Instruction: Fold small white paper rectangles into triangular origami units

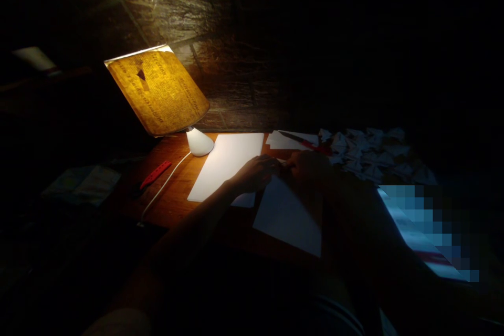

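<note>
My left hand [255, 173] and my right hand [309, 165] meet at the far corner of a white sheet of paper [289, 215] that lies on the wooden table [173, 194]. Both hands have their fingers curled and pressed onto that paper's top edge, as if pinching it. Under and behind my left hand lies a second white sheet [224, 165]. The room is very dark, and my right hand is mostly in shadow.
A small lamp [199, 142] with a yellow printed shade [159, 89] lights the table. A red ruler [155, 173] and the lamp's white cord [165, 184] lie at left. Red-handled scissors [305, 143] rest on paper scraps, with several folded white paper pieces [370, 155] at right.
</note>
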A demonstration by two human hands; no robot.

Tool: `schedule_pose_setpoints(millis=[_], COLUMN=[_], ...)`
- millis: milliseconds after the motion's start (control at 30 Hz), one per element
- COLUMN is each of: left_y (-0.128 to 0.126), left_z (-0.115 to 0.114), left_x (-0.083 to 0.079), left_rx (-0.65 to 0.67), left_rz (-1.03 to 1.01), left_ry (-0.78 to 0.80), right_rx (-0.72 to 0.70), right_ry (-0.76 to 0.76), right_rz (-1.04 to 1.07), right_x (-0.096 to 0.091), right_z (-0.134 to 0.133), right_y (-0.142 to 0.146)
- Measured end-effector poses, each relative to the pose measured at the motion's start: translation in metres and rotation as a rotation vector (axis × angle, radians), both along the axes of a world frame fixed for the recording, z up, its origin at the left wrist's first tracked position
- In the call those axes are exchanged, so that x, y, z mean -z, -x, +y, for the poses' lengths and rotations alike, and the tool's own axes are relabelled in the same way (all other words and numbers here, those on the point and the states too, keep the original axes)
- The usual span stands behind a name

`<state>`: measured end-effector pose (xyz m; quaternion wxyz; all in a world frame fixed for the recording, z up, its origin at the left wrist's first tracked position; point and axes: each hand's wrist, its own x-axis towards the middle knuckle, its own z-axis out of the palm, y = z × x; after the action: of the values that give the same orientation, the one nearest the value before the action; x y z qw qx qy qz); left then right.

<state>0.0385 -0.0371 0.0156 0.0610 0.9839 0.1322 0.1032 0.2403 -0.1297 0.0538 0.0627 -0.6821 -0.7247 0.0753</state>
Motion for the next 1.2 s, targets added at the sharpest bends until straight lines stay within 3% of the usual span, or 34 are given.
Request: schedule_pose_setpoints(millis=[233,567,900,1200], left_y=[-0.003,0.000,-0.002,-0.001], left_z=[-0.003,-0.002,-0.005,0.002], left_x=[-0.001,0.002,-0.001,0.005], left_rx=[-0.038,-0.066,-0.059,-0.049], left_rz=[0.013,0.022,0.044,-0.052], left_ry=[0.003,-0.016,-0.035,-0.043], right_rx=[-0.006,0.019,-0.033,0.139], right_ry=[-0.007,0.046,-0.010,-0.224], right_rz=[-0.011,0.050,0.006,0.234], right_x=[-0.003,0.001,-0.002,0.025], right_z=[0.001,0.003,0.002,0.002], right_y=[0.009,-0.005,0.012,0.011])
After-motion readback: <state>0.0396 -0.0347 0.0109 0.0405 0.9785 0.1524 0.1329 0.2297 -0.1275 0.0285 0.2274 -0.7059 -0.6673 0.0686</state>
